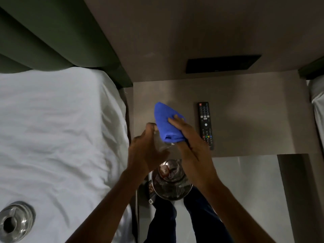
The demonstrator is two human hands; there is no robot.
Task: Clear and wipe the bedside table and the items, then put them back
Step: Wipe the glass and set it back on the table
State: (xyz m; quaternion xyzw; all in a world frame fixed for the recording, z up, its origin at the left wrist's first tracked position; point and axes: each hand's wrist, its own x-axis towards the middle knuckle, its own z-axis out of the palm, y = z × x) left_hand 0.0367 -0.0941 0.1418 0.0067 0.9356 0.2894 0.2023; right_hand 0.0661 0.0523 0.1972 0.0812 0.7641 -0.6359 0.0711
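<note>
My left hand (147, 151) grips a clear glass item (164, 146) above the front edge of the brown bedside table (245, 102). My right hand (189, 142) presses a blue cloth (166, 123) against the far end of that glass item, and the cloth hides that end. A black remote control (206, 125) lies flat on the table, just right of my right hand. At the lower left, a round clear glass piece (15, 223) rests on the white bed sheet (61, 137).
A round shiny ribbed object (171, 185) shows below my hands, over the floor; I cannot tell whether it belongs to the held glass. The green headboard (52, 41) is at the back left, a black wall panel (222, 64) is above the table, and another bed edge (317, 106) is at right.
</note>
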